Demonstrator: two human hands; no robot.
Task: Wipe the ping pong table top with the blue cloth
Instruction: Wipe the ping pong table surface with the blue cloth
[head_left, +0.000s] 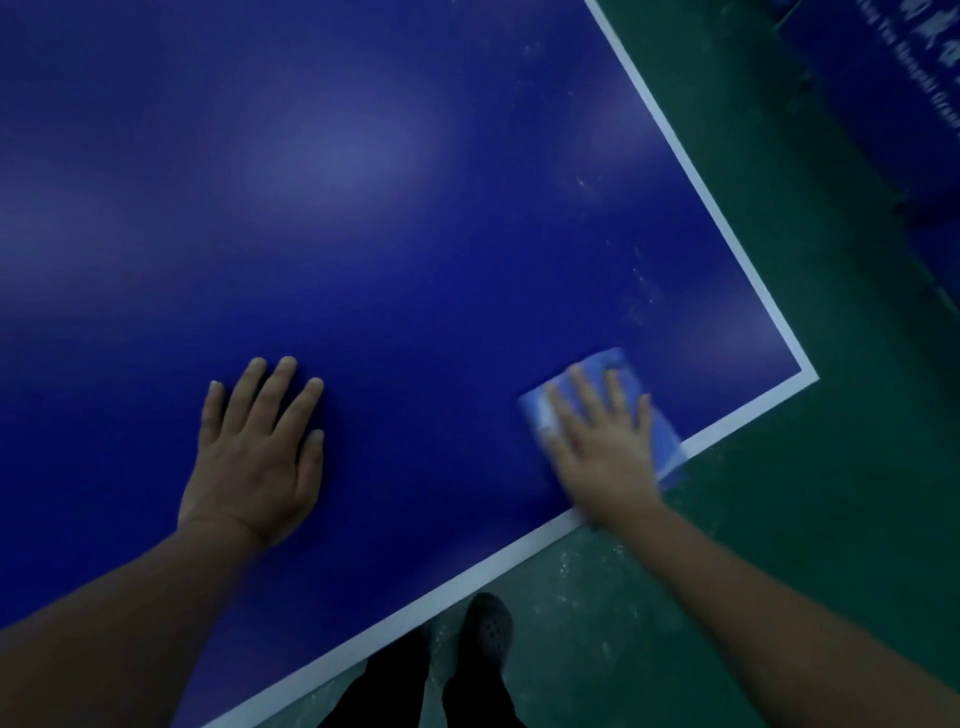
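Nearest the lens, dark trouser legs and a dark shoe (487, 631) stand on the green floor (779, 571), just off the white border line (467, 577) of the bench (363, 208). Beyond the line, the left hand (257, 457) lies flat on the blue top with its fingers straight and spread, bracing and holding nothing. To its right, the right hand (605, 447) presses flat on the blue cloth (618, 364), fingers straight, not curled round it; this hand is blurred, so it is probably mid-stroke. The cloth sits close to the bench's near right corner (808, 374), its lower end overlapping the white line. It looks folded to a rectangle, its long axis running from near edge toward far right. Wiping is the step in hand. Pale specks (644, 291) farther along the right edge suggest the next move calls for pushing the cloth out that way, keeping flat pressure on it.
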